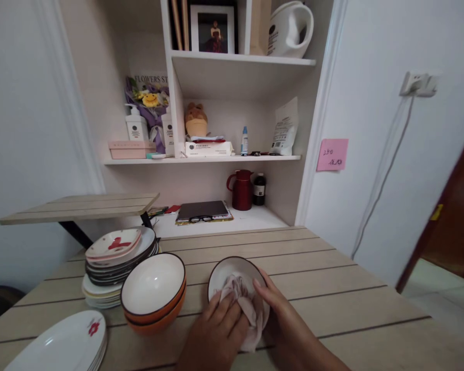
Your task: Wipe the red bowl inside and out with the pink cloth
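A white-lined bowl (225,269) with a dark rim is tilted toward me over the table's front part. My right hand (280,312) grips its right side, thumb over the rim and fingers hidden behind. Inside the bowl, my left hand (222,327) presses a crumpled pale pink cloth (251,314) against the surface, fingers bent over it; part of the cloth hangs over the near rim. Just left of my hands stand stacked orange bowls (154,283) with white insides.
Behind the orange bowls rises a stack of mixed plates (118,257). Oval white plates (62,342) with a red flower lie at front left. The slatted table (355,309) meets a shelf unit holding a laptop (202,209), glasses and a red jug (242,190). A small raised tabletop (81,206) stands at left.
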Tool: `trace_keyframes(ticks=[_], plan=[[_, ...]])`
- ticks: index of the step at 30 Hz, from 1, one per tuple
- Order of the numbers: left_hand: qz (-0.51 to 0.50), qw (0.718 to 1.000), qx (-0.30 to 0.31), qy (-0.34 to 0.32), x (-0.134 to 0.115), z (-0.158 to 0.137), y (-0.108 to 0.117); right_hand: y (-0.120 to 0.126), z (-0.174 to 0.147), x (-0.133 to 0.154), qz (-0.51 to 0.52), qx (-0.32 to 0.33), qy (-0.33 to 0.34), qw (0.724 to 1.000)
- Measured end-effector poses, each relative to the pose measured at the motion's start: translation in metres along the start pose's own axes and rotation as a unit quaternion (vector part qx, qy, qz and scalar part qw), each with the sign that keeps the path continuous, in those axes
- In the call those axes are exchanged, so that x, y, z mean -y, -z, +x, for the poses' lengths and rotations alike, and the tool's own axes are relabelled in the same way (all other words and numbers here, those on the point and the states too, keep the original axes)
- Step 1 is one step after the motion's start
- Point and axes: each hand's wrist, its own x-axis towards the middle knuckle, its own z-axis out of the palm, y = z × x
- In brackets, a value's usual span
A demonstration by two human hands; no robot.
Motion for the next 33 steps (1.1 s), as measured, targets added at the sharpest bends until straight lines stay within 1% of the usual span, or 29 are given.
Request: trace_keyframes(ticks=[5, 10, 15, 17, 19, 22, 26, 30, 33], plan=[[0.031, 0.999, -0.022, -0.010, 0.000, -0.001, 0.000, 0.001, -0.001, 0.010, -0.024, 0.031, 0.014, 0.999], [0.030, 0.999, -0.044, 0.000, -0.002, 0.000, 0.002, -0.005, -0.006, 0.008, 0.007, 0.028, 0.025, 0.999], [0.059, 0.997, 0.005, -0.048, 0.005, 0.002, 0.014, -0.007, -0.009, 0.005, 0.052, 0.033, 0.020, 0.998], [0.057, 0.997, 0.012, -0.049, 0.007, 0.005, 0.018, -0.008, -0.010, 0.005, 0.058, 0.031, 0.027, 0.997], [0.045, 0.998, 0.012, -0.035, 0.005, 0.008, 0.019, -0.011, -0.011, 0.006, 0.052, 0.026, 0.028, 0.998], [0.019, 1.000, 0.002, -0.002, -0.001, 0.012, 0.015, -0.015, -0.012, 0.004, 0.033, 0.016, 0.025, 0.999], [0.001, 0.999, -0.020, 0.035, -0.010, 0.009, 0.002, -0.017, -0.012, 0.001, 0.018, 0.002, 0.019, 1.000], [-0.002, 1.000, -0.005, 0.022, -0.010, 0.003, -0.006, -0.013, -0.009, 0.001, 0.001, -0.020, 0.020, 1.000], [-0.010, 1.000, 0.001, 0.008, -0.006, 0.002, -0.004, -0.008, -0.006, 0.003, -0.016, -0.024, 0.000, 1.000]])
